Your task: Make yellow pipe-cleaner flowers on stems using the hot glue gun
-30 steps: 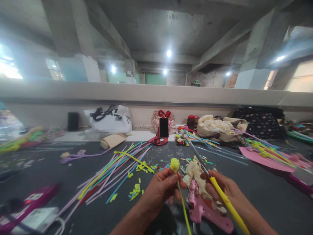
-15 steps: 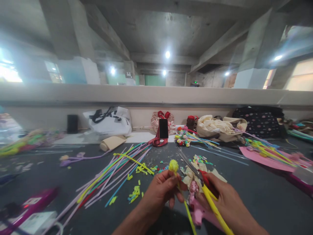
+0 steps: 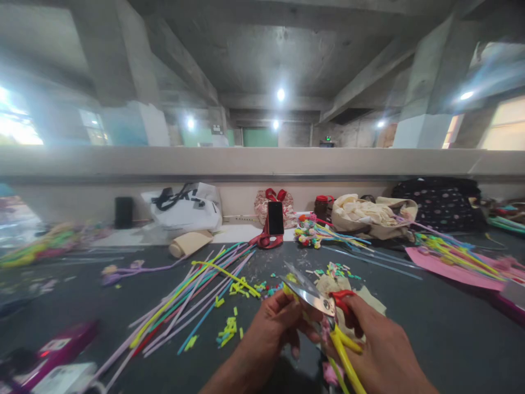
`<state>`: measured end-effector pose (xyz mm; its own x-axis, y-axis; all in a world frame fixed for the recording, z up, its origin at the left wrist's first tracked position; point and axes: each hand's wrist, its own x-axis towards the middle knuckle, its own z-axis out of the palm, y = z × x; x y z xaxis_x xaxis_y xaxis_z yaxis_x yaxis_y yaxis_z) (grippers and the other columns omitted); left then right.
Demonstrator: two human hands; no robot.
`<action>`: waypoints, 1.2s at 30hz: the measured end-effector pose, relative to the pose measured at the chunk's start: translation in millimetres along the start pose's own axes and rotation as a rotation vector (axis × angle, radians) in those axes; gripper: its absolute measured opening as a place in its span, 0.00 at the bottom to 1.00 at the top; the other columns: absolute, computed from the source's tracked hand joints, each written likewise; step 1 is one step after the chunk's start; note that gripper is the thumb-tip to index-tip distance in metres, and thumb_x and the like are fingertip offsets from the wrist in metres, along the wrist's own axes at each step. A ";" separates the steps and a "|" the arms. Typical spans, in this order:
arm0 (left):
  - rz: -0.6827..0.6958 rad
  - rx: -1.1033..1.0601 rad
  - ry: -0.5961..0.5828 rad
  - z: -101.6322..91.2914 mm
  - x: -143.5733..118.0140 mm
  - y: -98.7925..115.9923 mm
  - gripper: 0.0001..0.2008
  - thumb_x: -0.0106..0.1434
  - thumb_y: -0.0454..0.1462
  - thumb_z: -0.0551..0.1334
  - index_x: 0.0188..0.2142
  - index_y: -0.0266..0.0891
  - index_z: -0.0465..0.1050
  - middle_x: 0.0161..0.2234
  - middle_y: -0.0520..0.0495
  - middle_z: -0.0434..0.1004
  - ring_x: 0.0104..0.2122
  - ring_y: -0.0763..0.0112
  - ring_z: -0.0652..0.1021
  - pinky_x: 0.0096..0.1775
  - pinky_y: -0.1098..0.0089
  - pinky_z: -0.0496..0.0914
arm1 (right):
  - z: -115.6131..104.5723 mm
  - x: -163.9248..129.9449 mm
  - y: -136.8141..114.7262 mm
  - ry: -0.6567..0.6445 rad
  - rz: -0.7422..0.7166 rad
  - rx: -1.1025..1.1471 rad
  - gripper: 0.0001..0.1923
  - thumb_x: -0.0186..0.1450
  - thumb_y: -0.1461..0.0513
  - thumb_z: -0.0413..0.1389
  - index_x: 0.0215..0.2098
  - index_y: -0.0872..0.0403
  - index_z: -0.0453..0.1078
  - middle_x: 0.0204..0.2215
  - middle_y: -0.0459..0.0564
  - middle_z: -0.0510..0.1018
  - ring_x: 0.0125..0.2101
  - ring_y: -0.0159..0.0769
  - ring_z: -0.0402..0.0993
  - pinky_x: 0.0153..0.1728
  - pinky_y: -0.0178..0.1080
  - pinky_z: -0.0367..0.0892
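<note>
My left hand (image 3: 279, 323) pinches a fuzzy yellow pipe-cleaner bud (image 3: 290, 280), its thin yellow-green stem (image 3: 337, 375) trailing down to the right. In my right hand (image 3: 381, 334) are red-handled scissors (image 3: 314, 298). Their blades are slightly apart and lie over the bud, hiding much of it; whether they touch it I cannot tell. A thicker yellow length (image 3: 346, 361) runs down from beside the scissor handles. Under my hands a pink object (image 3: 329, 373) is mostly covered. Crumpled beige scraps (image 3: 328, 284) lie just behind the scissors.
Loose coloured pipe cleaners (image 3: 184, 295) spread across the dark table to the left, with yellow clippings (image 3: 228, 331) beside them. A phone (image 3: 275, 218) stands upright behind. Finished-looking fuzzy stems (image 3: 311, 232), a beige cloth bag (image 3: 373, 216) and a pink sheet (image 3: 451, 271) sit farther right.
The scissors have swung left, and their blades now cross over the yellow bud. My left hand has shifted slightly right and down, still pinching the bud.
</note>
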<state>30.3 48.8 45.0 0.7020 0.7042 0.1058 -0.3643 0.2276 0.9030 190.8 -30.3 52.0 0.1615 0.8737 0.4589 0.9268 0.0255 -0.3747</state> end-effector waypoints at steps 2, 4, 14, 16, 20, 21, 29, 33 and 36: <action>0.003 0.009 -0.006 0.4 -0.4 -0.2 0.09 0.57 0.39 0.56 0.30 0.34 0.70 0.29 0.47 0.75 0.23 0.76 0.75 0.16 0.83 0.61 | 1.5 0.4 1.7 0.025 -0.031 -0.009 0.12 0.48 0.56 0.56 0.31 0.50 0.65 0.20 0.43 0.73 0.19 0.34 0.70 0.18 0.32 0.62; 0.009 0.026 0.012 1.9 -0.7 0.7 0.09 0.56 0.39 0.57 0.30 0.34 0.70 0.29 0.47 0.75 0.22 0.76 0.75 0.16 0.83 0.61 | 2.8 1.2 2.6 0.046 -0.067 -0.014 0.13 0.48 0.56 0.56 0.31 0.50 0.64 0.20 0.43 0.73 0.19 0.34 0.70 0.18 0.32 0.62; 0.060 0.109 0.084 1.2 -1.8 5.5 0.12 0.54 0.43 0.59 0.28 0.34 0.69 0.22 0.49 0.72 0.19 0.76 0.73 0.15 0.82 0.58 | 10.2 -0.1 10.2 0.096 -0.161 -0.084 0.14 0.49 0.56 0.56 0.33 0.50 0.64 0.19 0.42 0.73 0.18 0.34 0.70 0.17 0.32 0.63; 0.055 0.121 0.093 0.6 -1.4 5.3 0.12 0.53 0.43 0.59 0.28 0.34 0.69 0.22 0.49 0.72 0.19 0.76 0.73 0.15 0.82 0.57 | 11.0 -0.3 11.3 0.104 -0.172 -0.078 0.14 0.49 0.57 0.55 0.34 0.50 0.63 0.20 0.42 0.73 0.18 0.33 0.71 0.17 0.31 0.63; 0.024 0.123 0.082 0.0 -0.1 6.6 0.11 0.54 0.43 0.59 0.28 0.35 0.68 0.23 0.50 0.72 0.19 0.77 0.73 0.15 0.82 0.58 | 12.4 -0.4 10.4 0.126 -0.177 -0.085 0.13 0.49 0.58 0.55 0.33 0.51 0.63 0.19 0.43 0.73 0.18 0.33 0.71 0.16 0.30 0.62; 0.014 0.123 0.069 -0.3 0.2 7.1 0.11 0.54 0.43 0.59 0.28 0.35 0.68 0.24 0.49 0.73 0.19 0.77 0.73 0.15 0.82 0.58 | 12.7 -0.4 9.9 0.139 -0.161 -0.087 0.12 0.49 0.58 0.55 0.33 0.51 0.63 0.20 0.43 0.73 0.19 0.33 0.71 0.16 0.30 0.62; -0.009 0.138 0.024 -1.5 2.5 7.6 0.12 0.53 0.43 0.60 0.27 0.34 0.68 0.27 0.47 0.74 0.19 0.76 0.74 0.15 0.82 0.58 | 13.0 -2.3 6.1 0.169 -0.128 -0.021 0.10 0.50 0.57 0.53 0.31 0.50 0.64 0.19 0.44 0.73 0.19 0.34 0.70 0.17 0.31 0.62; -0.002 0.150 0.020 -1.8 3.3 6.2 0.12 0.53 0.43 0.60 0.27 0.34 0.68 0.25 0.49 0.73 0.19 0.76 0.74 0.14 0.83 0.58 | 17.2 -3.6 6.2 0.152 -0.108 -0.027 0.12 0.49 0.55 0.54 0.31 0.51 0.64 0.19 0.44 0.73 0.18 0.34 0.69 0.15 0.30 0.60; 0.011 0.143 0.009 -3.3 4.4 4.3 0.12 0.53 0.43 0.60 0.27 0.34 0.68 0.25 0.48 0.73 0.19 0.76 0.74 0.14 0.83 0.58 | 20.6 -4.4 8.8 0.156 -0.101 -0.049 0.13 0.49 0.54 0.54 0.31 0.51 0.64 0.19 0.45 0.73 0.20 0.35 0.70 0.16 0.31 0.60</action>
<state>29.8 55.1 48.0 0.6929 0.7122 0.1129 -0.2808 0.1222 0.9520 191.3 -24.0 30.1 0.1142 0.7818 0.6130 0.9556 0.0823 -0.2829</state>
